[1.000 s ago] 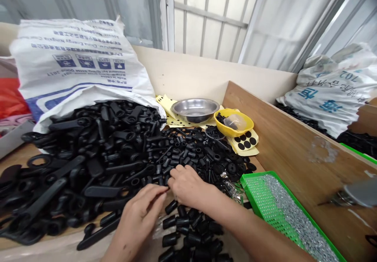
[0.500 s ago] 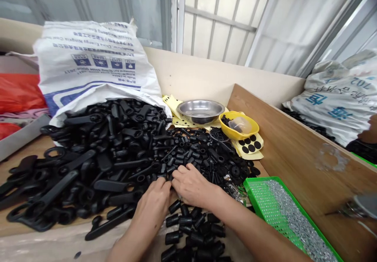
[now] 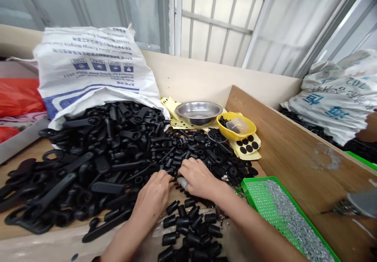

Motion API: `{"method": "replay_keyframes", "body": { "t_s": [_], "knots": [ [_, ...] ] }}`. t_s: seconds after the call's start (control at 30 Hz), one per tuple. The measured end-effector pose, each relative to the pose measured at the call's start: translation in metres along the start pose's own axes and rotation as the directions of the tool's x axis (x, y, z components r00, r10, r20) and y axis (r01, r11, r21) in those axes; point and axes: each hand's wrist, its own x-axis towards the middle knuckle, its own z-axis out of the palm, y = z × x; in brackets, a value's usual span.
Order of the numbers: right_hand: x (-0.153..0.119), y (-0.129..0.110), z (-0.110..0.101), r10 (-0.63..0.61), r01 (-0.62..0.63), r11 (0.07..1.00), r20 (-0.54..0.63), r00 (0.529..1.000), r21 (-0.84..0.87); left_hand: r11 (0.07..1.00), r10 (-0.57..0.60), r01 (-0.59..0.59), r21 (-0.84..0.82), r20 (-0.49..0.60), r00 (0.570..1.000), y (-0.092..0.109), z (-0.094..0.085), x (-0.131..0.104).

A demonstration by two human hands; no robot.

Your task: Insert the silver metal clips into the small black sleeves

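My left hand (image 3: 154, 194) and my right hand (image 3: 198, 178) meet at the near edge of a heap of small black cylindrical parts (image 3: 176, 158). Both have their fingers curled inward, the fingertips almost touching. Whatever lies between them is mostly hidden; only a bit of something small and dark shows. The right thumb wears a greyish wrap (image 3: 183, 182). Just below the hands, a loose group of black plastic sleeves with narrower ends (image 3: 194, 238) lies on the bench. Larger black handles (image 3: 108, 187) are piled to the left of my left hand.
A white printed sack (image 3: 97, 61) spills the handles. Behind the heap are a steel bowl (image 3: 199, 112) and a yellow basket (image 3: 250, 127). At right, a green tray (image 3: 246, 187) holds small silvery pieces beside a wooden board (image 3: 282, 148). A blurred power-driver-like tool (image 3: 357, 205) is farther right.
The right hand has turned and drawn slightly away from the left, so its wrapped thumb now shows. The camera view has shifted a little.
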Motion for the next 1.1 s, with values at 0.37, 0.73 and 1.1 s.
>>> {"method": "replay_keyframes", "body": {
  "t_s": [0.37, 0.73, 1.1],
  "knots": [
    [-0.022, 0.026, -0.020, 0.151, -0.150, 0.984, 0.000, 0.989, 0.101, 0.984, 0.055, -0.053, -0.171, 0.010, 0.998, 0.004, 0.005, 0.025],
    [-0.037, 0.012, -0.034, 0.214, -0.200, 0.967, -0.077, 0.974, 0.157, 0.675, -0.198, 0.200, -0.710, 0.086, 0.976, 0.007, -0.004, 0.038],
    [-0.051, -0.010, -0.037, 0.110, -0.088, 0.986, -0.161, 0.981, 0.139, -0.251, -0.261, 0.346, -0.904, 0.407, 0.875, 0.026, -0.016, -0.007]
  ]
}}
